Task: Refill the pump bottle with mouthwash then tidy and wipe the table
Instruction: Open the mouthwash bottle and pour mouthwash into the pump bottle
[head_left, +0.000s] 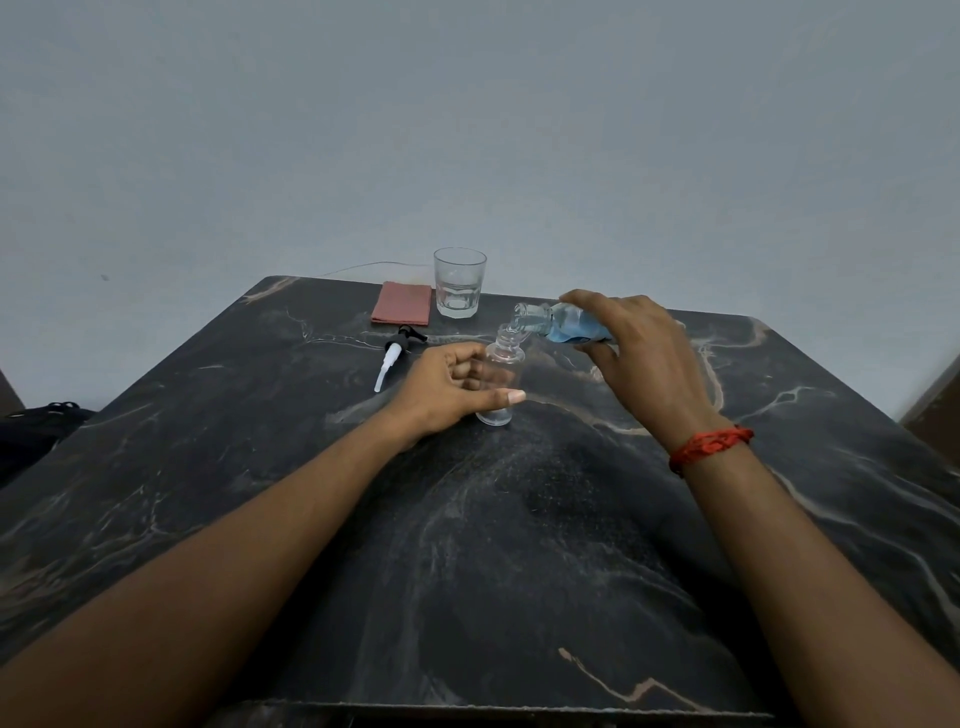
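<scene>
A clear pump bottle (503, 364) stands upright on the dark marble table (467, 545), its neck uncapped. My left hand (452, 387) wraps around its body from the left. My right hand (639, 353) holds the mouthwash bottle (558, 322) tipped on its side, blue liquid inside, its mouth just above the pump bottle's neck. The pump head (397, 353), black collar with a white tube, lies on the table to the left of my left hand.
A folded pink cloth (402, 303) lies near the table's far edge, with a clear drinking glass (459, 281) just right of it. A grey wall rises behind the table. A dark object (36, 431) sits off the left edge.
</scene>
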